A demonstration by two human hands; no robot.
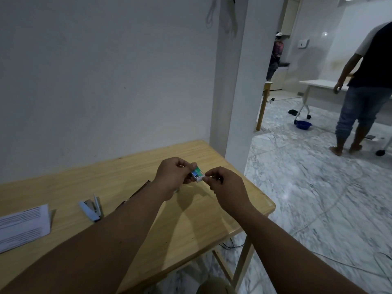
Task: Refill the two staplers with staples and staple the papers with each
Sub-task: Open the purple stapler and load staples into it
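A small staple box [197, 174], white with a green and blue label, is held above the wooden table [191, 225]. My left hand [172, 177] grips its left end. My right hand [227, 188] pinches its right end with thumb and fingertips. A light blue stapler [90, 207] lies swung open on the table to the left. A second, dark stapler [135, 193] lies opened out behind my left forearm, mostly hidden. Printed papers [22, 227] rest at the table's left edge.
A white wall and pillar [233, 81] stand right behind the table. To the right is marble floor with a cable [331, 211], a blue basin [303, 124], a white table [322, 84] and a person [364, 85] standing.
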